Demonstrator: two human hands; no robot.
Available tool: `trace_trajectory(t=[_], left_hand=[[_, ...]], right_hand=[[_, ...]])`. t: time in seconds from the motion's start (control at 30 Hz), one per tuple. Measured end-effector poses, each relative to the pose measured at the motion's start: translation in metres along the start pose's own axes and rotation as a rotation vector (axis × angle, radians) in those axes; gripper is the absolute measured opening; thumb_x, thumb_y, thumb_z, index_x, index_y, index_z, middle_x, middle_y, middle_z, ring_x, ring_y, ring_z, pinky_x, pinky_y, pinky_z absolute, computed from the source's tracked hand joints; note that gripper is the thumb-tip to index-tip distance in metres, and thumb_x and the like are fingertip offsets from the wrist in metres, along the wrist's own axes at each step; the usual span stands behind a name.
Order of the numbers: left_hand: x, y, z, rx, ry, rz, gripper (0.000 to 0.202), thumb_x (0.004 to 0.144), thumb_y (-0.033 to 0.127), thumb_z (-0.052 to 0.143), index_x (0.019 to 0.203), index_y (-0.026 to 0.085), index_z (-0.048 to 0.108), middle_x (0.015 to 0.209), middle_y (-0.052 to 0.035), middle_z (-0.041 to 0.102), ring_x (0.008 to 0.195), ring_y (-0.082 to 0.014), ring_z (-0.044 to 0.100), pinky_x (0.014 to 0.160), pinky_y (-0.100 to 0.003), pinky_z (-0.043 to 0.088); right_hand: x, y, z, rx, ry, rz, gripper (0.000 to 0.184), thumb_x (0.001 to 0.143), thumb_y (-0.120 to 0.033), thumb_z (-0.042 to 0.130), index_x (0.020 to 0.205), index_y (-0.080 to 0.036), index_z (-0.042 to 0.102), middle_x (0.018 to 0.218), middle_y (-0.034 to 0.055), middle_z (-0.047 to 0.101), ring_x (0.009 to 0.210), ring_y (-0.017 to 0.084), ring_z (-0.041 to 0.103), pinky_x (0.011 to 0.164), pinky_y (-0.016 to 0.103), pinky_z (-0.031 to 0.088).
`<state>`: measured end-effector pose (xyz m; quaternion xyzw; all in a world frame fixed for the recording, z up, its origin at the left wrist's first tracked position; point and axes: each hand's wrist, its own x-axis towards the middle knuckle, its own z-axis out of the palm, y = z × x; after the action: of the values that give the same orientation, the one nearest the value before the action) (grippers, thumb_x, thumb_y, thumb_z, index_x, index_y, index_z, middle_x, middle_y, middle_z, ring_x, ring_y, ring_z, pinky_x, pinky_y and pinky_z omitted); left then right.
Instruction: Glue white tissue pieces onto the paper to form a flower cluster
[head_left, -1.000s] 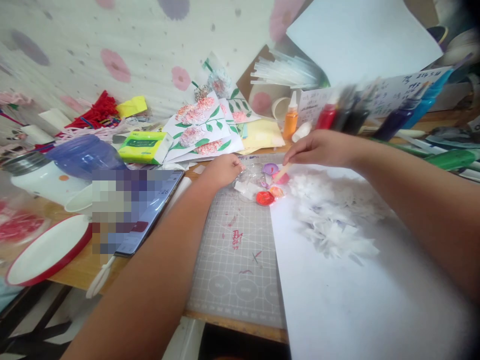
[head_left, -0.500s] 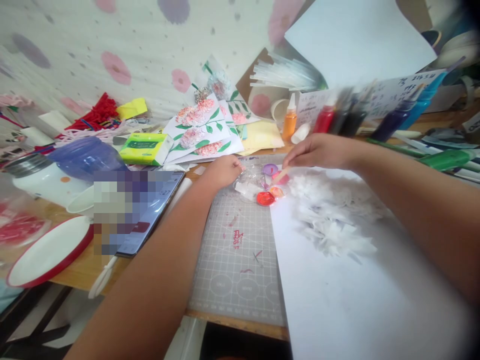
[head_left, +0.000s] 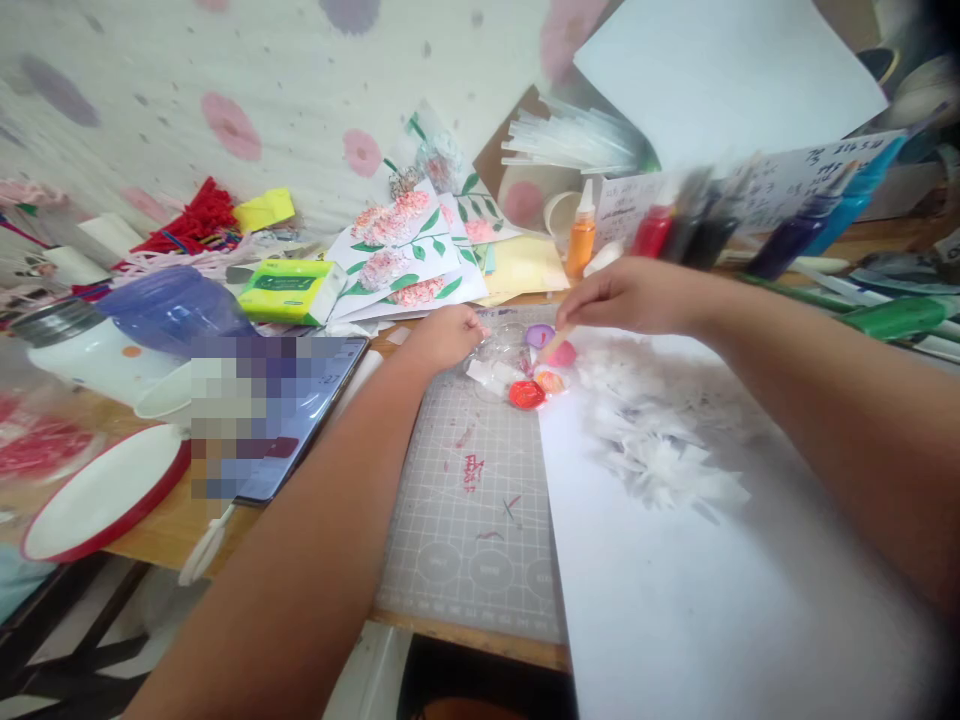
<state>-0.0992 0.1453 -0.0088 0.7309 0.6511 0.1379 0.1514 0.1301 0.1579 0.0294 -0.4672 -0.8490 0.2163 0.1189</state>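
My left hand (head_left: 450, 338) is closed, its fingertips pinching the left rim of a clear plastic palette (head_left: 501, 345). The palette's wells hold purple paint (head_left: 540, 335), pink paint (head_left: 562, 355), red-orange paint (head_left: 526, 395) and pale orange paint (head_left: 550, 381). Between the fingers of my right hand (head_left: 626, 293) is a flat wooden stick (head_left: 556, 346). Its lower end points down among the wells, near the purple and pink; whether it touches paint I cannot tell. Just right of the palette, crumpled white paper flowers (head_left: 667, 450) lie on a large white sheet (head_left: 675, 610).
A gridded grey cutting mat (head_left: 465, 520) lies under the palette. To the left are a phone (head_left: 319, 410), a red-rimmed white dish (head_left: 105, 490) and a yellow-green box (head_left: 289, 290). Behind stand an orange bottle (head_left: 580, 240) and other paint bottles. Painted flower cards (head_left: 397, 250) lean at the back.
My right hand has moved slightly left, bringing the stick's end from the pink paint toward the middle of the palette. My left hand keeps its place at the rim.
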Motion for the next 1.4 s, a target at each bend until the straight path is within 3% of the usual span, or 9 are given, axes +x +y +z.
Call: trace_trajectory(t=[0.17, 0.33, 0.47, 0.6, 0.77, 0.87, 0.97, 1.1, 1.4], left_hand=[[0.0, -0.0014, -0.0007, 0.005, -0.009, -0.001, 0.018, 0.075, 0.034, 0.049, 0.07, 0.018, 0.055, 0.071, -0.0016, 0.059, 0.061, -0.0146, 0.051, 0.053, -0.025, 0.033], [0.0004, -0.0025, -0.0005, 0.009, -0.011, 0.0, 0.019, 0.074, 0.036, 0.049, 0.07, 0.018, 0.055, 0.069, -0.0014, 0.059, 0.06, -0.0149, 0.05, 0.051, -0.024, 0.032], [0.0007, -0.002, 0.0, 0.01, -0.011, 0.002, 0.019, 0.075, 0.035, 0.049, 0.07, 0.017, 0.055, 0.07, -0.0015, 0.059, 0.06, -0.014, 0.05, 0.052, -0.024, 0.032], [0.0006, -0.0013, -0.0005, 0.022, -0.01, 0.006, 0.02, 0.074, 0.035, 0.049, 0.071, 0.017, 0.056, 0.07, -0.0015, 0.059, 0.061, -0.0143, 0.05, 0.052, -0.024, 0.031], [0.0002, -0.0011, -0.0018, 0.036, -0.015, 0.015, 0.02, 0.074, 0.035, 0.049, 0.068, 0.017, 0.055, 0.066, -0.0014, 0.057, 0.06, -0.0145, 0.049, 0.051, -0.024, 0.03], [0.0003, -0.0012, -0.002, 0.034, -0.014, 0.016, 0.02, 0.074, 0.035, 0.049, 0.069, 0.017, 0.055, 0.066, -0.0012, 0.056, 0.059, -0.0142, 0.049, 0.051, -0.024, 0.03], [0.0006, -0.0012, -0.0018, 0.028, -0.011, 0.012, 0.021, 0.074, 0.035, 0.049, 0.068, 0.017, 0.055, 0.065, -0.001, 0.056, 0.058, -0.014, 0.048, 0.05, -0.024, 0.03], [0.0005, -0.0013, -0.0015, 0.024, -0.008, 0.013, 0.02, 0.074, 0.034, 0.049, 0.068, 0.017, 0.056, 0.066, -0.0011, 0.056, 0.059, -0.0143, 0.048, 0.051, -0.024, 0.03], [0.001, -0.0013, -0.0015, 0.017, -0.014, 0.0, 0.02, 0.073, 0.036, 0.049, 0.068, 0.017, 0.055, 0.065, -0.0009, 0.056, 0.058, -0.0143, 0.048, 0.051, -0.024, 0.03]], right_hand=[[-0.0018, 0.0011, -0.0006, -0.042, 0.045, 0.002, 0.023, 0.072, -0.027, 0.049, 0.083, -0.022, 0.068, 0.08, -0.0027, 0.066, 0.065, 0.013, 0.056, 0.059, 0.024, 0.042], [-0.0017, 0.0003, -0.001, -0.062, -0.02, -0.003, 0.022, 0.072, -0.027, 0.049, 0.082, -0.022, 0.069, 0.075, -0.0021, 0.066, 0.066, 0.014, 0.057, 0.06, 0.024, 0.043], [-0.0001, -0.0005, -0.0006, -0.085, 0.037, -0.006, 0.024, 0.072, -0.026, 0.048, 0.084, -0.023, 0.068, 0.081, -0.0021, 0.066, 0.066, 0.014, 0.057, 0.059, 0.024, 0.043], [0.0011, -0.0006, -0.0022, -0.108, -0.009, -0.025, 0.022, 0.071, -0.026, 0.05, 0.081, -0.023, 0.069, 0.077, -0.0019, 0.066, 0.066, 0.015, 0.057, 0.06, 0.026, 0.043], [0.0, -0.0015, -0.0028, -0.102, 0.026, -0.052, 0.023, 0.071, -0.026, 0.049, 0.082, -0.023, 0.069, 0.081, -0.002, 0.066, 0.066, 0.015, 0.057, 0.06, 0.026, 0.042], [-0.0011, -0.0012, -0.0025, -0.081, -0.039, -0.032, 0.022, 0.072, -0.027, 0.049, 0.081, -0.023, 0.069, 0.076, -0.0019, 0.066, 0.064, 0.014, 0.057, 0.059, 0.026, 0.043], [-0.0018, -0.0006, -0.0022, -0.097, 0.03, -0.016, 0.022, 0.072, -0.027, 0.049, 0.082, -0.024, 0.068, 0.079, -0.0025, 0.066, 0.065, 0.014, 0.057, 0.06, 0.026, 0.043], [-0.0017, -0.0009, -0.0022, -0.078, -0.017, -0.008, 0.022, 0.071, -0.026, 0.049, 0.08, -0.024, 0.068, 0.076, -0.0027, 0.066, 0.063, 0.014, 0.057, 0.058, 0.025, 0.043], [-0.0004, 0.0004, -0.0014, -0.074, 0.016, 0.003, 0.023, 0.071, -0.026, 0.049, 0.082, -0.023, 0.068, 0.078, -0.0019, 0.066, 0.065, 0.014, 0.057, 0.059, 0.025, 0.042]])
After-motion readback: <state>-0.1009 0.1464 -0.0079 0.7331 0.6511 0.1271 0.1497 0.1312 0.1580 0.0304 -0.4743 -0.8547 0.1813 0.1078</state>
